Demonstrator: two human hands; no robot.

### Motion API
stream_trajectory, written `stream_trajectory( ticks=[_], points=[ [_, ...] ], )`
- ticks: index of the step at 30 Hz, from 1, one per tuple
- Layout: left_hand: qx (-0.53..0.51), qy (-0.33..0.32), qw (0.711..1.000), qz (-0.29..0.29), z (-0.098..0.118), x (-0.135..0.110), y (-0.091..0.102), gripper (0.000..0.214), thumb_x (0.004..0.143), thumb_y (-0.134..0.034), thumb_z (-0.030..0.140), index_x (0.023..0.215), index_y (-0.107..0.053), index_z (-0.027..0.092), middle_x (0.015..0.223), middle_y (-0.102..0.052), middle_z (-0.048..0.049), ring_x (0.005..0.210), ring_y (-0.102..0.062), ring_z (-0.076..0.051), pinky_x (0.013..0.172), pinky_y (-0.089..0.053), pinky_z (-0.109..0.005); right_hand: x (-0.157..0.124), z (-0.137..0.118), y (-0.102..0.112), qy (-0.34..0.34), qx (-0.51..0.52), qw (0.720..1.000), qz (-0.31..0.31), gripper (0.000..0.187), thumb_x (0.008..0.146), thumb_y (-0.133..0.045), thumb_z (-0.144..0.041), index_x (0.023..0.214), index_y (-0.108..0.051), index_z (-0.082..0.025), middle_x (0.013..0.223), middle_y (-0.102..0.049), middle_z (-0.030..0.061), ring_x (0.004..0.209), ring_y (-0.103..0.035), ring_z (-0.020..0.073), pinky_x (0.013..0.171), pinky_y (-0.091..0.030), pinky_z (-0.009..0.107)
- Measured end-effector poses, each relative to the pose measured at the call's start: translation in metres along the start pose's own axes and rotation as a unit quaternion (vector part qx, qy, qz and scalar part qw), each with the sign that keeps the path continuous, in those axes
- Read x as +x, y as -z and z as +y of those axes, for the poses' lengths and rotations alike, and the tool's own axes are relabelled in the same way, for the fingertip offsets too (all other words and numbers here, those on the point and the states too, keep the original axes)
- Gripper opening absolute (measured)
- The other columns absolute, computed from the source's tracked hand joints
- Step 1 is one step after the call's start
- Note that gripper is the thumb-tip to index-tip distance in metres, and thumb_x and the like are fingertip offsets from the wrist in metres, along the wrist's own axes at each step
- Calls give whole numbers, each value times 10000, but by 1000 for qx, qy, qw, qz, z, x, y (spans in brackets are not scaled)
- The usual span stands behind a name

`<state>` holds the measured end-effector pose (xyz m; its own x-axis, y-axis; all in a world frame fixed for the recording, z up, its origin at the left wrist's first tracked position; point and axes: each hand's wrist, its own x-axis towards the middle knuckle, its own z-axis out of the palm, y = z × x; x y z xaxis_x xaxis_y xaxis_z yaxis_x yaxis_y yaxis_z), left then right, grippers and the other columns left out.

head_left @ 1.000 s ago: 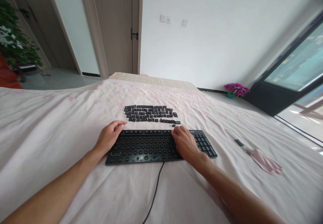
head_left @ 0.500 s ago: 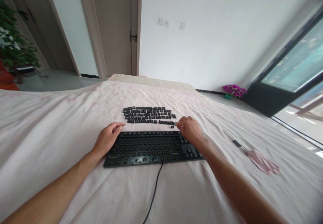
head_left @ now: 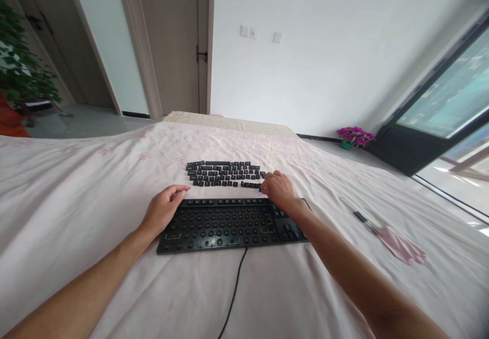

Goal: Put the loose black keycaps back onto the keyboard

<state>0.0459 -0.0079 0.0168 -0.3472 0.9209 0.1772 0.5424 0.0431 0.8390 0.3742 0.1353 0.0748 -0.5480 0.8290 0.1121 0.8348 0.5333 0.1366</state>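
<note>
Keyboard point(head_left: 221, 227) on the sheet point(head_left: 114, 191), loose keycaps point(head_left: 217, 163) just beyond it; my left hand point(head_left: 163, 206) is at its left edge, my right hand point(head_left: 279, 189) past its far side, at the keycaps. Whether either grips anything, I can't tell. Well beyond it, a green pot point(head_left: 346, 146) holds purple flowers point(head_left: 356, 135).

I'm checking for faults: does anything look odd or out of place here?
Yes. The keyboard looks stripped: its main section shows bare round mounts. Black keycaps lie loose beyond it on the sheet, in slightly uneven rows, with the long spacebar in the farthest one.
</note>
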Motion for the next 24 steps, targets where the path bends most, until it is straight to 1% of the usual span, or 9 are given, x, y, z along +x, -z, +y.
stream_trajectory(
  ticks=[3,6,9,12,14,18,21,24],
  points=[
    [3,-2,1000,3,-1,1,0,413,851,-490,492,1087,-690,218,905,-719,-17,770,-621,-188,701,-450,-268,5,-2,-1,21,-22,1000,-6,115,812,-669,-262,867,-768,-241,992,-672,72,990,-493,246,793,-349,318],
    [5,-1,1000,2,-1,1,0,404,854,-489,491,1086,-688,227,913,-718,-14,776,-623,-188,702,-450,-268,5,-2,0,36,-16,999,6,103,813,-670,-248,843,-768,-239,977,-674,73,980,-498,242,799,-349,319],
    [3,-1,1000,1,-1,0,0,392,856,-489,489,1079,-687,234,912,-718,-10,785,-625,-190,700,-451,-268,-2,2,6,13,37,999,31,94,808,-681,-251,840,-769,-249,973,-681,51,957,-515,221,802,-362,304],
    [3,1,1000,0,2,-1,0,393,852,-494,491,1073,-688,231,885,-716,-8,767,-621,-189,690,-448,-269,-18,8,18,1,109,993,46,82,799,-696,-269,838,-768,-261,955,-689,22,921,-538,189,794,-381,276],
    [2,3,1000,-2,4,-2,0,397,849,-495,491,1073,-689,226,866,-714,-8,752,-618,-187,685,-445,-271,-30,10,26,8,130,991,42,65,783,-712,-271,817,-767,-267,914,-692,10,906,-551,179,793,-390,269],
    [4,-1,1000,0,6,-3,1,401,847,-495,488,1070,-692,219,846,-708,-8,740,-612,-185,677,-442,-271,-44,6,37,27,124,992,17,61,751,-743,-263,801,-770,-284,879,-700,1,896,-567,179,802,-403,276],
    [7,-3,1000,3,5,-3,1,407,847,-490,487,1068,-693,214,826,-704,-10,724,-607,-185,668,-441,-273,-45,0,40,24,110,994,-1,76,752,-744,-256,817,-773,-282,895,-705,9,911,-574,186,810,-407,280],
    [4,-1,1000,3,3,-2,1,403,846,-491,485,1070,-691,216,851,-711,-12,735,-614,-185,676,-446,-274,-41,-5,41,20,100,995,-17,87,756,-734,-246,827,-776,-273,891,-706,20,929,-579,193,805,-408,274]
  ],
)
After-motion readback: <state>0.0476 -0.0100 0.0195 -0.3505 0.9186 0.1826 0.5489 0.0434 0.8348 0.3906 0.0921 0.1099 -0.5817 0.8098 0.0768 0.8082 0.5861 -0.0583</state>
